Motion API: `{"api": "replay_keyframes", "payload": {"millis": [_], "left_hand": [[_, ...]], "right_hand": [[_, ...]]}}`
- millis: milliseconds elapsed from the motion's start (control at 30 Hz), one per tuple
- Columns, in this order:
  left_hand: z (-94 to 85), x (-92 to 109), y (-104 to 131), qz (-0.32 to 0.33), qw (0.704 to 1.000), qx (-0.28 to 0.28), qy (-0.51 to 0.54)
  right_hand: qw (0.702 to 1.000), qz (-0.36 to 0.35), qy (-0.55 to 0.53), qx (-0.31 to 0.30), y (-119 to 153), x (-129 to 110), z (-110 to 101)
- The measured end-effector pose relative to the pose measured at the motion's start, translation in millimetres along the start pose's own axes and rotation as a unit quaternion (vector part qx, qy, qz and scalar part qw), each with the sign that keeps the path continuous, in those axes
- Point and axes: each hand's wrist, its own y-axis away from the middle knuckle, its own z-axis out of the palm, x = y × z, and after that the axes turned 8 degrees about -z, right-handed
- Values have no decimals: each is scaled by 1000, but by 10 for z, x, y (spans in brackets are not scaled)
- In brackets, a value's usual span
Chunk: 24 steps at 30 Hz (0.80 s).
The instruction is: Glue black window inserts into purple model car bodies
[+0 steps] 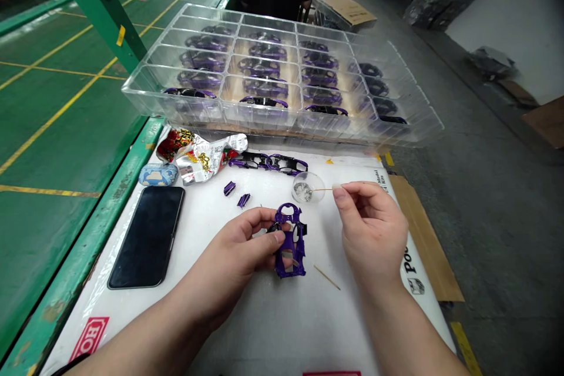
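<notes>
left hand [247, 245] pinches purple plastic car shell [288, 239] by one side over white tabletop [273, 329], likely leaving the rest accessible, while right hand [375, 229] pinches wooden stick [325, 190] by its end, tip at clear cup [317, 180], presumably set close for reach.

Diffuse, moderate light, no hard shadows; white counter [286, 329] reads brightest, soft shadow beside the right hand [374, 226]. Glare on clear tray [152, 100], sheen on green floor [44, 129]. Centre fairly sharp; edges stretched, right background smeared, top-right corner dark.
</notes>
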Motion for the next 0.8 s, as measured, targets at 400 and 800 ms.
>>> {"api": "replay_keyframes", "payload": {"millis": [400,800], "left_hand": [[8,-13,3,3,1000,-2,-9],[2,-33,-8,5,1000,-9,-1]], "right_hand": [[999,20,-29,14,30,21,-20],[999,28,-44,15,32,23,-20]]}}
